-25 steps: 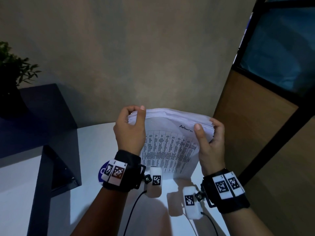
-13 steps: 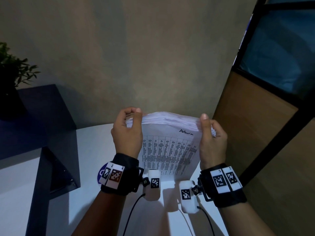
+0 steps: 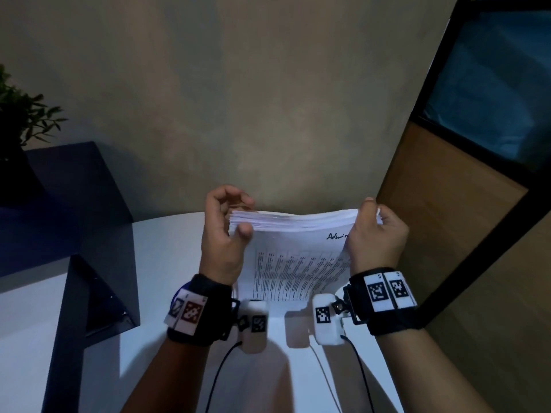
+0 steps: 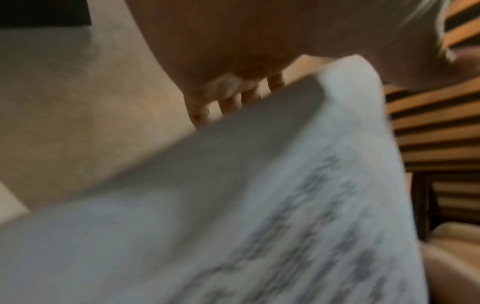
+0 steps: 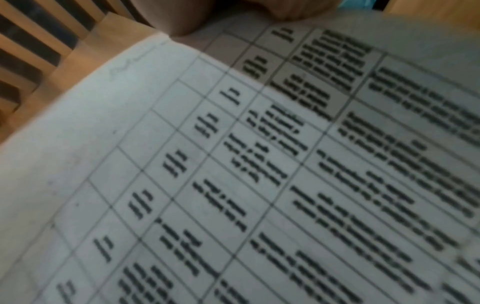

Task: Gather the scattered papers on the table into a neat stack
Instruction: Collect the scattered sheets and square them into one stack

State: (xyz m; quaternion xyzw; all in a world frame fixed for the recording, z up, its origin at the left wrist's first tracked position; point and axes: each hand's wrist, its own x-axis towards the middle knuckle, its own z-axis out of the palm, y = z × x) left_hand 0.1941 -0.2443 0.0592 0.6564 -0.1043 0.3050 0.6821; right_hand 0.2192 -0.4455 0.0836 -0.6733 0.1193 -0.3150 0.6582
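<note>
Standing at the left, a dark cabinet bearing one potted plant edges the white table; a black-framed wooden partition closes the right. Two wrist cameras hide part of the lower edge of the one stack of papers. It is held upright over the table, printed face tilted toward the person, top edge running left to right. The left hand curls round its upper left corner, and the right hand grips the upper right.

Dark shelf left, wooden partition right.
</note>
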